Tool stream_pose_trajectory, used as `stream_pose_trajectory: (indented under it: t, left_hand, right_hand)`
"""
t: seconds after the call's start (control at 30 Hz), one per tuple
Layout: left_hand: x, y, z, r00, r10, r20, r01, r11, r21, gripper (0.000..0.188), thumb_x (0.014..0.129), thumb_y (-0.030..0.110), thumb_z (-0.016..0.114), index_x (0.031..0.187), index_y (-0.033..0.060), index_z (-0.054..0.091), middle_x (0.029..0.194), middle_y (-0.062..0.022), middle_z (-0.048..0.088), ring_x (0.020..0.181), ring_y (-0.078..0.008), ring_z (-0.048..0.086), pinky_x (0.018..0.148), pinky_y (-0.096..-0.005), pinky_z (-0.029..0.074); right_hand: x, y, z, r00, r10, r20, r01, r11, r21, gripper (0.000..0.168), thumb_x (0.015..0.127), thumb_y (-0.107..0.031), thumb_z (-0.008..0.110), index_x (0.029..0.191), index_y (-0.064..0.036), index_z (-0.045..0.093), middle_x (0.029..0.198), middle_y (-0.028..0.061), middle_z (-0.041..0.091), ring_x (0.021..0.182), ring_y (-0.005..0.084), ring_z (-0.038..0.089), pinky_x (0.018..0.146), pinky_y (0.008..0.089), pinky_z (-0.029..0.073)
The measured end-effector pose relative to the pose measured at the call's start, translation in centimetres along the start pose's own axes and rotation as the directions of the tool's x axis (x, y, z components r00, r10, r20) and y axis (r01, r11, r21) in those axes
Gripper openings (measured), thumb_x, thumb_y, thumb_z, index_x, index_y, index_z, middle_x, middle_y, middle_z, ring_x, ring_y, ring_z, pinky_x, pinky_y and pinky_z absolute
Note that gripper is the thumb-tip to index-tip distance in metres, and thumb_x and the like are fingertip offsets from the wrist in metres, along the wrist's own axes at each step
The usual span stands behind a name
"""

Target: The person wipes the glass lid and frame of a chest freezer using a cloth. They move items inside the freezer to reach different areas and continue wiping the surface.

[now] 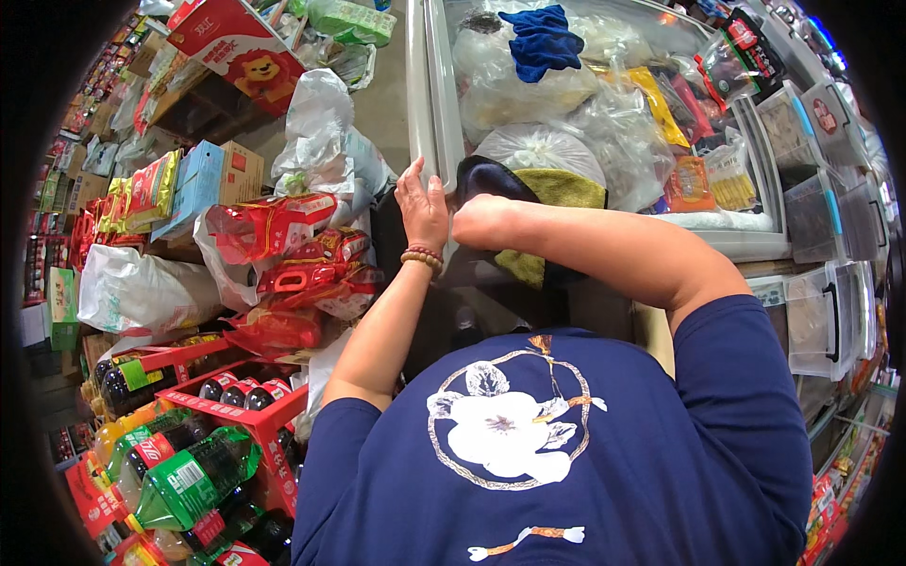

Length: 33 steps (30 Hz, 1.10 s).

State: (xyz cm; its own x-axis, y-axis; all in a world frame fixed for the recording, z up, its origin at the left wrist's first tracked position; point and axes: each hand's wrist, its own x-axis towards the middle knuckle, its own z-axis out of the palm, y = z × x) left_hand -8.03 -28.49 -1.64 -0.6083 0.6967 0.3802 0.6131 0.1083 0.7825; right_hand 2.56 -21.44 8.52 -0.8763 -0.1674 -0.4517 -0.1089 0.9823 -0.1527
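Note:
My right hand point(485, 223) is curled into a fist on a two-sided cloth, dark on one face and yellow-green point(563, 185) on the other. The cloth drapes over the near edge of a chest freezer, and its lower corner hangs below my wrist. My left hand point(422, 212), with bead bracelets at the wrist, lies flat with fingers extended against the pale corner frame point(433, 92) of the freezer. Under the freezer's clear top are plastic bags point(538, 152) and food packets. A crumpled blue cloth point(543, 42) lies farther back, above the bags.
To the left stand red gift bags point(318, 265), white plastic bags point(315, 127), a red carton point(241, 53) and a red crate point(233, 407) of drink bottles. Clear lidded plastic bins point(814, 318) are stacked at the right. A black-and-clear food pouch point(740, 60) lies at the freezer's far right.

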Motion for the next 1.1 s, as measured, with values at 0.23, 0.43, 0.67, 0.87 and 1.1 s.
stream_pose_trajectory:
  t: [0.23, 0.43, 0.67, 0.87, 1.1]
  left_hand:
    - [-0.2, 0.6, -0.2, 1.000, -0.021, -0.015, 0.021, 1.000, -0.019, 0.043, 0.090, 0.023, 0.044, 0.127, 0.0010, 0.043, 0.123, -0.0160, 0.047, 0.116, -0.0307, 0.040, 0.102, -0.0395, 0.028]
    - [-0.2, 0.3, 0.0, 0.999, -0.024, -0.021, 0.024, 1.000, -0.016, 0.042, 0.089, 0.022, 0.045, 0.126, 0.0018, 0.043, 0.123, -0.0152, 0.047, 0.115, -0.0304, 0.042, 0.101, -0.0397, 0.029]
    - [-0.2, 0.2, -0.1, 1.000, -0.008, -0.022, 0.008, 1.000, -0.004, 0.041, 0.089, 0.021, 0.046, 0.125, 0.0019, 0.044, 0.122, -0.0145, 0.048, 0.114, -0.0302, 0.042, 0.101, -0.0393, 0.029]
    - [-0.2, 0.4, -0.3, 1.000, -0.013, -0.008, 0.013, 1.000, -0.003, 0.040, 0.089, 0.021, 0.046, 0.124, 0.0013, 0.044, 0.122, -0.0145, 0.048, 0.115, -0.0301, 0.041, 0.101, -0.0394, 0.029]
    - [-0.1, 0.3, -0.2, 1.000, 0.009, 0.011, -0.009, 1.000, -0.009, 0.041, 0.089, 0.021, 0.046, 0.125, 0.0015, 0.044, 0.122, -0.0147, 0.049, 0.114, -0.0300, 0.041, 0.100, -0.0397, 0.028]
  right_hand:
    - [-4.4, 2.7, 2.4, 0.999, 0.011, 0.050, -0.007, 0.997, -0.073, 0.013, 0.069, -0.008, 0.058, 0.075, -0.004, 0.068, 0.075, 0.0139, 0.066, 0.072, 0.0308, 0.066, 0.062, 0.0396, 0.053]
    - [-9.4, 5.5, 4.7, 0.996, 0.042, 0.073, -0.038, 0.998, -0.049, 0.011, 0.066, -0.006, 0.061, 0.074, -0.005, 0.069, 0.076, 0.0142, 0.066, 0.074, 0.0311, 0.066, 0.061, 0.0398, 0.053]
    - [-12.3, 6.5, 5.6, 0.992, 0.124, 0.015, -0.125, 0.985, 0.115, 0.014, 0.069, -0.011, 0.058, 0.080, -0.010, 0.066, 0.076, 0.0139, 0.063, 0.075, 0.0334, 0.063, 0.065, 0.0414, 0.050]
    - [-14.6, 7.4, 6.1, 0.968, 0.229, 0.107, -0.243, 0.958, 0.150, 0.013, 0.073, -0.016, 0.056, 0.080, -0.010, 0.065, 0.077, 0.0149, 0.063, 0.077, 0.0336, 0.063, 0.067, 0.0420, 0.049]
    - [-17.1, 8.4, 7.8, 0.955, 0.295, 0.018, -0.294, 0.941, 0.166, 0.014, 0.078, -0.019, 0.053, 0.080, -0.007, 0.057, 0.074, 0.0162, 0.061, 0.073, 0.0350, 0.061, 0.063, 0.0426, 0.047]
